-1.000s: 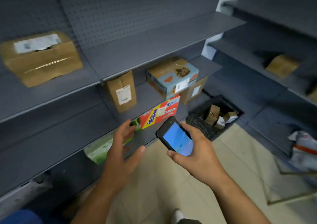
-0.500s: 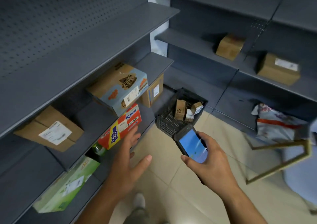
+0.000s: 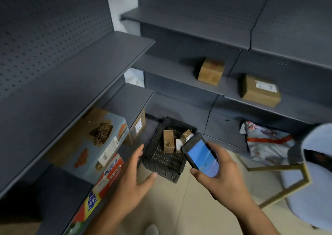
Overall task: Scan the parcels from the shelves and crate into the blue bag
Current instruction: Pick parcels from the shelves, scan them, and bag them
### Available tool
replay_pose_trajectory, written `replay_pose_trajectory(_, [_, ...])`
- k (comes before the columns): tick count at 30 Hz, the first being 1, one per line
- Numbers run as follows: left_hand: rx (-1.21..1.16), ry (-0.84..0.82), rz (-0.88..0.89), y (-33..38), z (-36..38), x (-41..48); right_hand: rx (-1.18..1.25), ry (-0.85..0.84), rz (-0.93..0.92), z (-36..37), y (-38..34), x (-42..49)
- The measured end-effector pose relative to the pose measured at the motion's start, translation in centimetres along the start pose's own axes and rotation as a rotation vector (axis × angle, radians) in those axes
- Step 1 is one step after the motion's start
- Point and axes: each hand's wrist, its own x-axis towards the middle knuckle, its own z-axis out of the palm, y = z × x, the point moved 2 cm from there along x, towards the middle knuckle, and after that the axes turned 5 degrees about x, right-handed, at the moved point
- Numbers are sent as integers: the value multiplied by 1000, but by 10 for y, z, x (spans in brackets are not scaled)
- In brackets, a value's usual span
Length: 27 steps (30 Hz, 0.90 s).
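Hovered beside the crate (image 3: 161,164) with left hand (image 3: 133,180), fingers (image 3: 139,153) spread wide, empty; clasped the scanner (image 3: 201,155) in right hand (image 3: 222,179). Judged the box (image 3: 168,141) standing in the crate light, stiff (cardboard); best pinched across its side faces.

Legible markings: one item.
"SF" in a round mark on the side of the small brown box (image 3: 168,141) standing in the black crate (image 3: 161,165). Blue characters on the yellow end of the red carton (image 3: 103,185) are too blurred to read (likewise the white label (image 3: 110,149) on the blue carton (image 3: 111,125), and the phone (image 3: 202,156) screen).
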Motion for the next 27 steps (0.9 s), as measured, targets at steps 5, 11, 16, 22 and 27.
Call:
replay_pose_trajectory(5, [50,-6,93,27,-12,85,-10,69,-31,-13,-14,52])
replay_pose_trajectory(11, [128,44,132,59,10,156,41,66,-13,-31,12,124])
replay_pose_trajectory(16, [151,132,57,73,32,201,72,8,-15,-45,51,200])
replay_pose_trajectory(22, [201,197,-14,90,61,236,146,-149,68,-41,115,299])
replay_pose_trajectory(27, [299,225,-97,87,85,268,192,-188,61,-24,157,357])
